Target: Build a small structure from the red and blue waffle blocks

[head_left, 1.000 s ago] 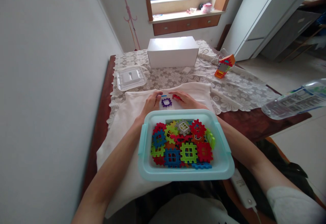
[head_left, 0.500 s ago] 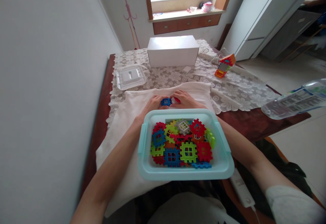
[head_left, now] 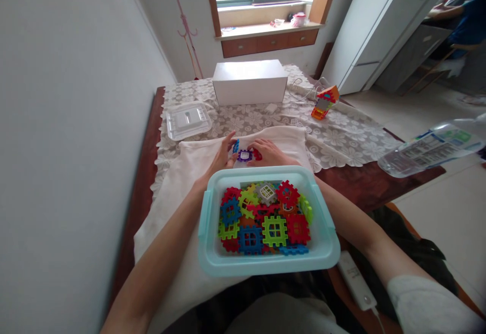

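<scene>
Beyond the tub, a purple window-shaped interlocking block (head_left: 245,156) lies between my hands. A blue block (head_left: 236,146) stands upright at its left edge, and a red block (head_left: 257,155) is at its right; they appear joined. My left hand (head_left: 221,159) is beside the blue block, its thumb and fingers apart. Fingers of my right hand (head_left: 268,153) are closed round the red block, partly covering it. In front of me, a light-blue tub (head_left: 269,268) holds several red, blue, green, grey and orange blocks.
A clear lid (head_left: 189,120) lies at the left on the patterned cloth. At the back stands a white box (head_left: 249,90). A small built block house (head_left: 325,102) is right of it. A plastic bottle (head_left: 429,149) is at far right; a white power strip (head_left: 357,281) lies below.
My left hand has opened off the blue block, which now shows upright. The purple block has come into sight between my hands. The view has shifted slightly.
</scene>
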Motion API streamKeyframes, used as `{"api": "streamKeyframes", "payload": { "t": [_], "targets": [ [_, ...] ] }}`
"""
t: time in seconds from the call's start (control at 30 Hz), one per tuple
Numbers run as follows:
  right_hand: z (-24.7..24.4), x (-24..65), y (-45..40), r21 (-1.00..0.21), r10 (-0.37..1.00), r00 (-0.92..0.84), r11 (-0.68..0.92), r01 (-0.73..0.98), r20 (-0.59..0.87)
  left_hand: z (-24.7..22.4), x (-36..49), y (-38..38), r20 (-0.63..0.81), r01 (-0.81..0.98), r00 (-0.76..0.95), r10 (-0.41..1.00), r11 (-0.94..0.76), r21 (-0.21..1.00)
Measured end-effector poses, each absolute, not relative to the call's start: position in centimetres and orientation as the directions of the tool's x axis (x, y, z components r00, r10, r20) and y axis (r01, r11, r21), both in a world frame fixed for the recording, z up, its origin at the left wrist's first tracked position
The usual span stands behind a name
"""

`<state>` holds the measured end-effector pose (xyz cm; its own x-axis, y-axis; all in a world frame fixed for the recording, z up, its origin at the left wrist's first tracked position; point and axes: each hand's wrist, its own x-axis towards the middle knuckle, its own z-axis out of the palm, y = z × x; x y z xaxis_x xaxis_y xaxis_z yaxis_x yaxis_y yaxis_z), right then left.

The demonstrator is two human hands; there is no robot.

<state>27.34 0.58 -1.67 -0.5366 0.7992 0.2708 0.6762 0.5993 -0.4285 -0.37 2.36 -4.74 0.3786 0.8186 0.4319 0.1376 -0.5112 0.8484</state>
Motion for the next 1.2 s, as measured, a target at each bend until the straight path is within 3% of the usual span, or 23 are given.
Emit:
{"api": "streamKeyframes", "payload": {
  "t": [0.63,0.93,1.2],
  "targets": [
    [-3.0,27.7,1.2,-0.476,0.755,-0.553,0.654,0.588,0.353,-1.4,-0.4,0.4,0.205,0.072,0.432,0.878,-0.260,0.963],
    [-2.5,27.8,0.9,-0.515,0.759,-0.553,0.645,0.564,0.345,-1.6,0.1,0.5,0.304,0.215,0.406,0.862,-0.414,0.885],
    [-2.1,27.9,0.8,-0.525,0.757,-0.557,0.645,0.555,0.341,-1.7,-0.2,0.6,0.278,0.281,0.426,0.861,-0.418,0.864]
  ]
}}
